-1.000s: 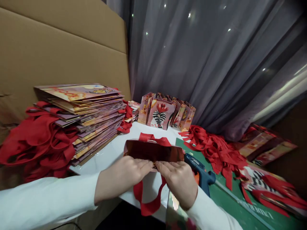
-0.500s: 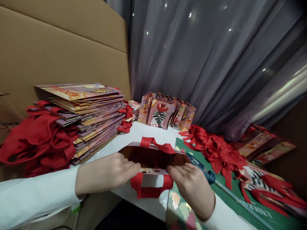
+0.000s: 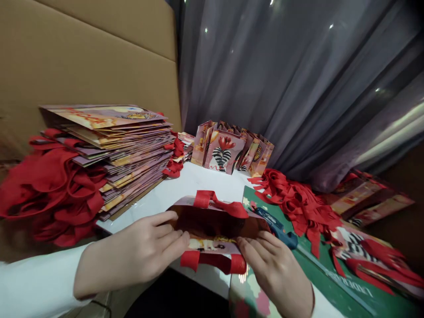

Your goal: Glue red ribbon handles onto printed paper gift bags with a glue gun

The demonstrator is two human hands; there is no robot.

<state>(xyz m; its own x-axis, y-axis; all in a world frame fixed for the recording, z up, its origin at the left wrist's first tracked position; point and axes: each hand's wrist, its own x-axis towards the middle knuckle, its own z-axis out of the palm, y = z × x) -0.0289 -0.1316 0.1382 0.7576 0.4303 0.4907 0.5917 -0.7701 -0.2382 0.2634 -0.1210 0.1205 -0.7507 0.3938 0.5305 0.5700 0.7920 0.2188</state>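
Between my hands stands a pink printed paper gift bag (image 3: pixel 212 245), its mouth spread and its dark inside showing. A red ribbon handle (image 3: pixel 220 204) is fixed at the far rim; another red handle (image 3: pixel 215 260) hangs from the near rim. My left hand (image 3: pixel 142 247) grips the bag's left near edge, thumb side hidden underneath. My right hand (image 3: pixel 273 260) grips the right near corner, fingers folded over the rim. Just beyond the right hand, a blue glue gun (image 3: pixel 278 230) lies on a green printed board (image 3: pixel 327 265).
Flat bags (image 3: pixel 132 150) are stacked high at the left, with red handles (image 3: pixel 62 190) spilling out. Assembled bags (image 3: pixel 227 148) stand at the back by a grey curtain (image 3: pixel 251 70). Loose red ribbons (image 3: pixel 294 198) lie at the right. A cardboard sheet (image 3: pixel 89 57) rises behind the stack.
The bag's mouth has widened, and its near rim has tilted down towards me. Both hands have shifted slightly lower in view, still holding its edges. The near handle now hangs more folded.
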